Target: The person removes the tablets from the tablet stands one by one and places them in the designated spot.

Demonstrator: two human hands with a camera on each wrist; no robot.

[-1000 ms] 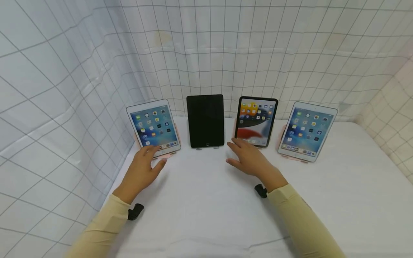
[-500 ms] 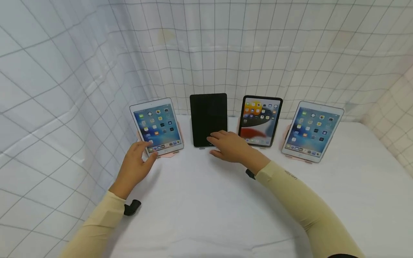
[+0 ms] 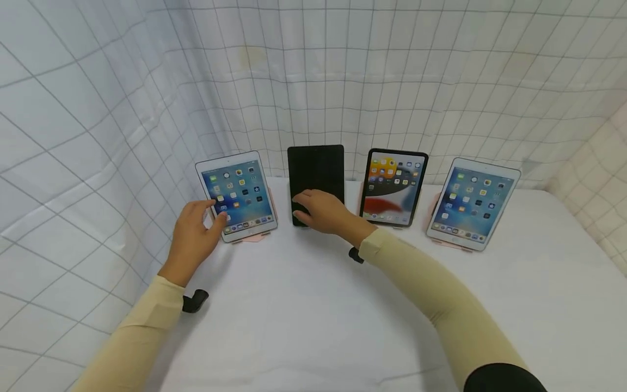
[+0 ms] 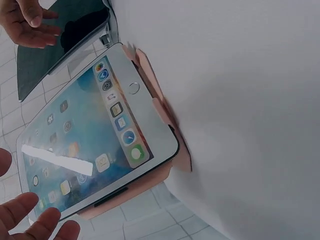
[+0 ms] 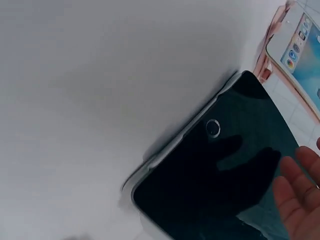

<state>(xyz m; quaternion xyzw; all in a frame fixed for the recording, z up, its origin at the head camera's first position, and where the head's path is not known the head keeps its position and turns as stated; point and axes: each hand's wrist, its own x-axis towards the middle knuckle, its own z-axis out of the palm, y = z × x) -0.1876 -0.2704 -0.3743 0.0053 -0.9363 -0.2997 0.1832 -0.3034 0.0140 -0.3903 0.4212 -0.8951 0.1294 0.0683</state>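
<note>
Cream sleeves [image 3: 431, 294] nearest, both reaching forward over the table. Black piece [image 3: 195, 301] at the left wrist.

Left hand [image 3: 191, 234]: thumb and fingers spread, gripping nothing, at the lower left side of the left white tablet [image 3: 240, 190]. Contact with its glass: cannot tell.

Right hand [image 3: 323, 212]: fingers loosely extended, pinching nothing, before the lower half of the black tablet [image 3: 315, 169]. Reflected in its dark screen; can't confirm a touch.

Key relation: black tablet lies straight beyond the right hand, long axis upright, face tipped back. Right hand nearer to it; left hand nearer to the left white tablet, which is angled inward, long axis also upright. Pink stand [image 4: 155, 85] props that one.

To the right in the same row: lit black-rimmed tablet [image 3: 394, 185], then right white tablet [image 3: 472, 201] at the end, lit, turned inward.

Surface: white cloth [image 3: 294, 305], few creases near front. Room: white gridded curtain [image 3: 318, 71] behind and down both sides, softly wrinkled.
</note>
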